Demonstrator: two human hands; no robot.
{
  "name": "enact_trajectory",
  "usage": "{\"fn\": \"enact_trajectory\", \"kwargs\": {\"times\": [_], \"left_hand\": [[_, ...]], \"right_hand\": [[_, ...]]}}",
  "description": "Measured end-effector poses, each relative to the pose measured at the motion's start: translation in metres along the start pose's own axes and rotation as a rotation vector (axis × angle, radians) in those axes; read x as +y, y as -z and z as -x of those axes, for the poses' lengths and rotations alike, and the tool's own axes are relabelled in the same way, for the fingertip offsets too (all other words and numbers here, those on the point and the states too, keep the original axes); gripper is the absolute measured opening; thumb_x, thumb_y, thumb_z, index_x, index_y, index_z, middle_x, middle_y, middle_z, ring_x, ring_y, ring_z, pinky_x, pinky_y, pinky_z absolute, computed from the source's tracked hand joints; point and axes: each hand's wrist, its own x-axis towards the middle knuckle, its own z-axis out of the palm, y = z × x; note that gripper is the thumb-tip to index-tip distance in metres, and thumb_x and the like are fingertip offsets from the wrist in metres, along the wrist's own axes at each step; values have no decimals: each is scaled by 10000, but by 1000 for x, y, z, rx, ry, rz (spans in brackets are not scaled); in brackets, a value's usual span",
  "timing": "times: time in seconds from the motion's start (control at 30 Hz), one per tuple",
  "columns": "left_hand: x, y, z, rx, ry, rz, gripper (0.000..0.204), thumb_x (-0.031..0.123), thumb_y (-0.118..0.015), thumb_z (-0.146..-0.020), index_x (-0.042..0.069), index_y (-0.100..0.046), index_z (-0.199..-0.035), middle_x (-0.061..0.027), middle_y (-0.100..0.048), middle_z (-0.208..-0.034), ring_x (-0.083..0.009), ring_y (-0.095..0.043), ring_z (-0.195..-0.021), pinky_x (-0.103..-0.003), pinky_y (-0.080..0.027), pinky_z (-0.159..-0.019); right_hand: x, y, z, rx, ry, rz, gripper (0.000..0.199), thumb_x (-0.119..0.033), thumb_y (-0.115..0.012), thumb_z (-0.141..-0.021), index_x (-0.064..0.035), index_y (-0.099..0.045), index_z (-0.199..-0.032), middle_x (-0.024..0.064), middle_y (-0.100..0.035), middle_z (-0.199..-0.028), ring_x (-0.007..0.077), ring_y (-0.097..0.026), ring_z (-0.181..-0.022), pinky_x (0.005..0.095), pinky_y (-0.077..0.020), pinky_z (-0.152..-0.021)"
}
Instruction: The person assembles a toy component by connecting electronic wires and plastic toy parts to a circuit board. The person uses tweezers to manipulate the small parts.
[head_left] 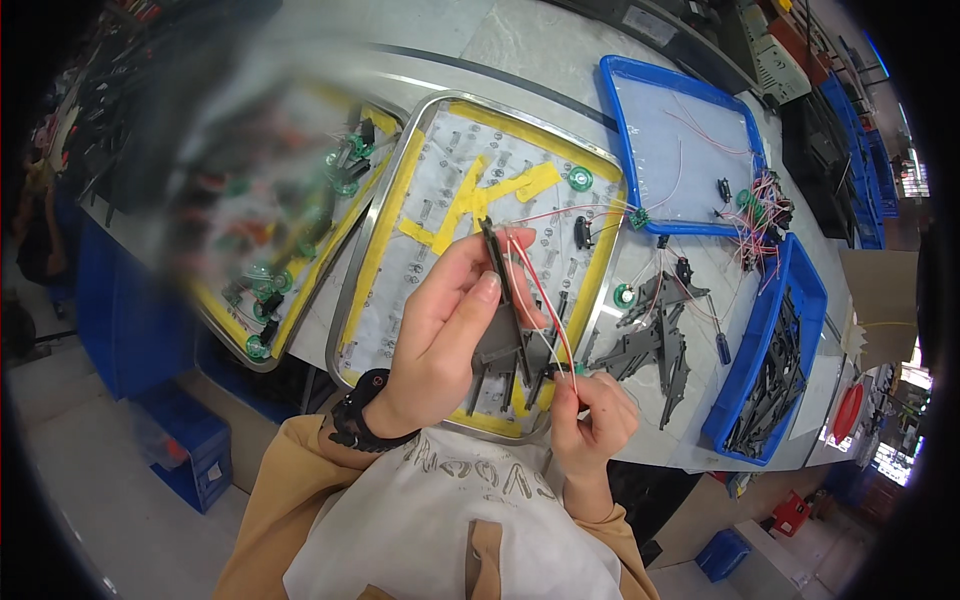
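The left hand (440,335) grips a dark plastic part (508,320) upright over the metal tray (395,215), just below centre. At five o'clock from it, the right hand (590,415) pinches the red and white wires (545,300) running up the part. More dark parts (655,345) lie at three o'clock, beside a blue bin (800,330).

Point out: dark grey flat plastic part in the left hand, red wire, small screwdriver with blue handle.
dark grey flat plastic part (497,345), head view, on its broad face below the thumb.
red wire (547,300), head view, mid-run between the hands.
small screwdriver with blue handle (722,348), head view, on the handle.
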Motion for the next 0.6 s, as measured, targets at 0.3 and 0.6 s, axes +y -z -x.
{"fn": "enact_trajectory", "kwargs": {"times": [0.3,0.6], "left_hand": [[-9,4,-4,-66,-94,-116,387,297,-296,-949,-31,-440,-1093,-12,-472,-733,-56,-463,-668,-189,-387,-626],[-9,6,-6,-26,-102,-118,389,296,-307,-949,-18,-537,-940,-4,-468,-678,-46,-448,-602,-179,-367,-571]], "right_hand": [[0,-1,2,-7,44,14,60,54,-611,-675,7,-584,-702,34,-437,-482,123,-355,-389,244,-232,-380],[2,-2,5,-41,54,13,60,26,-620,-685,14,-589,-734,46,-465,-497,137,-400,-413,239,-274,-405]]}}
